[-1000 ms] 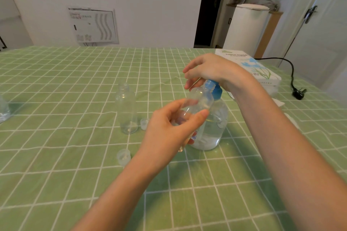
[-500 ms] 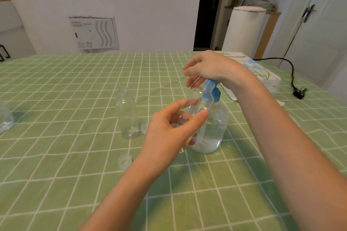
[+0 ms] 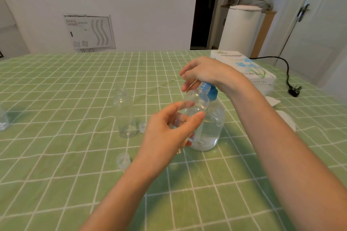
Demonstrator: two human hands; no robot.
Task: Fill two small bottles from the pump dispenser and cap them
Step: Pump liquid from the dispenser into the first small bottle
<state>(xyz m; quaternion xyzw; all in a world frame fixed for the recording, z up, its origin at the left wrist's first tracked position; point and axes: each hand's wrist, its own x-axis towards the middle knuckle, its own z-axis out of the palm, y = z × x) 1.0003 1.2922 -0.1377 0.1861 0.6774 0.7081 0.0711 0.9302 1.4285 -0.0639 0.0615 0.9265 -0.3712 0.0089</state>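
A clear pump dispenser (image 3: 210, 129) with a blue pump head (image 3: 211, 89), partly full of clear liquid, stands mid-table. My right hand (image 3: 204, 73) rests on top of the pump head, fingers bent down over it. My left hand (image 3: 169, 133) grips a small clear bottle (image 3: 197, 102), tilted, with its mouth up at the blue nozzle. A second small clear bottle (image 3: 124, 113) stands upright and uncapped to the left. One clear cap (image 3: 142, 126) lies beside that bottle and another clear cap (image 3: 123, 159) lies nearer to me.
A green checked cloth (image 3: 75, 155) covers the table. A white tissue box (image 3: 244, 65) sits at the back right, with white tissues (image 3: 285, 118) by it and a black plug and cable (image 3: 293, 91) beyond. A clear container (image 3: 2, 120) shows at the left edge.
My left hand and the small bottle have stayed at the nozzle. The pump head under my right hand has gone down, come up, and is going down once more. The view shifted slightly.
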